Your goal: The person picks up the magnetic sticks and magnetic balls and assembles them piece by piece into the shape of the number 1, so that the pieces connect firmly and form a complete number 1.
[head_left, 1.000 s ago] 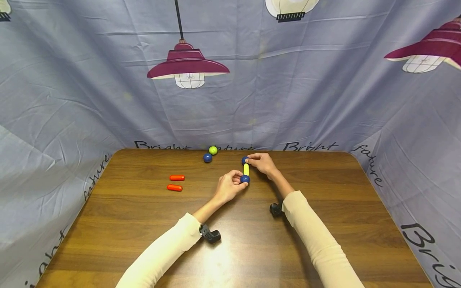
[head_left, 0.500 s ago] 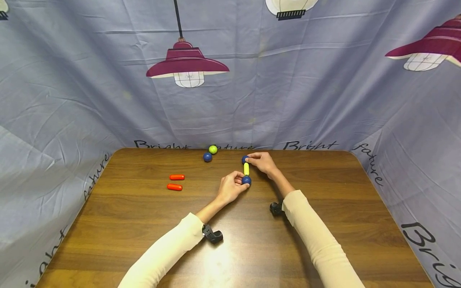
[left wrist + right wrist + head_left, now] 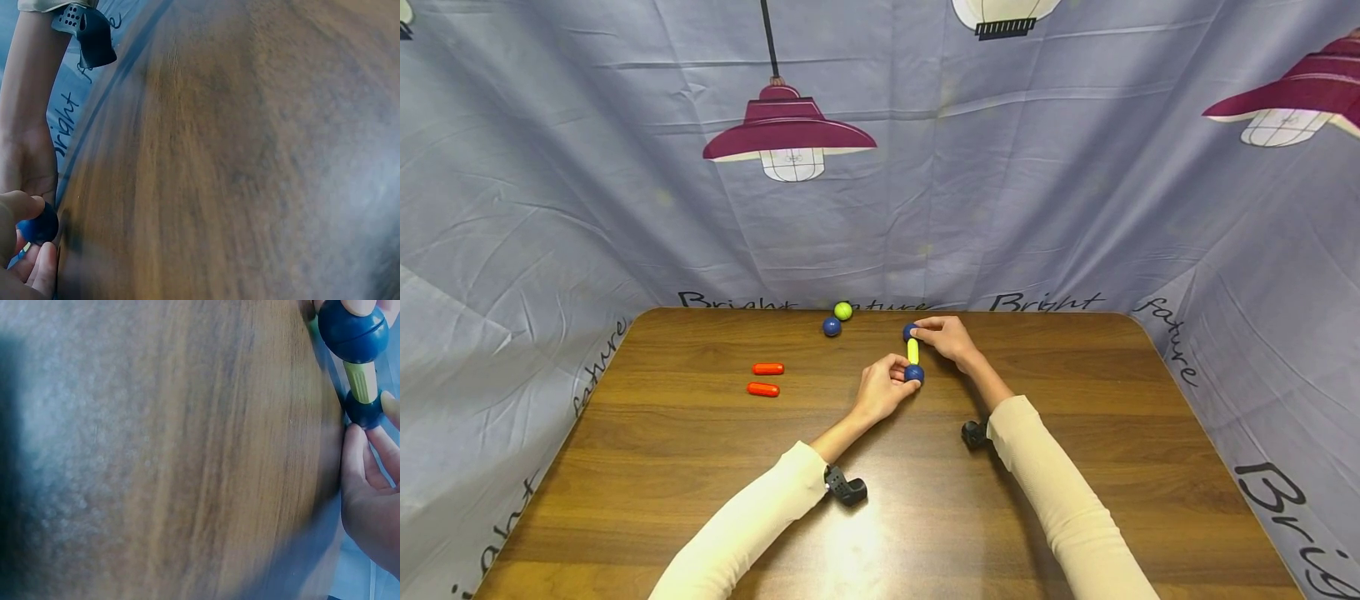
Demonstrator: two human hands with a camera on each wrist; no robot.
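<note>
Near the far middle of the wooden desk (image 3: pixel 925 517), both hands meet on a small assembly: a yellow rod (image 3: pixel 913 352) with a blue ball at each end. The left hand (image 3: pixel 880 390) has its grip closed on the near blue ball (image 3: pixel 913 374), thumb and fingertips pinching it, so that only part of the ball shows past the fingers; in the left wrist view the ball is a dark blue sliver at the frame's edge, and the hand itself is cut off. The right hand (image 3: pixel 946 337) pinches the far blue ball (image 3: pixel 909 332), its grip closed on it too; the fingers cover most of that ball from the head view, and the right wrist view shows it at the top edge with one fingertip on it, the rest of the hand out of frame. Whether the assembly rests on the desk or is lifted just off it is hard to make out. Well to the left of the left grip lie two orange rods (image 3: pixel 765 379), side by side and apart. Beyond and to the left of both grips, by the desk's far edge, a loose blue ball (image 3: pixel 831 327) sits just beside a green ball (image 3: pixel 843 311)
</note>
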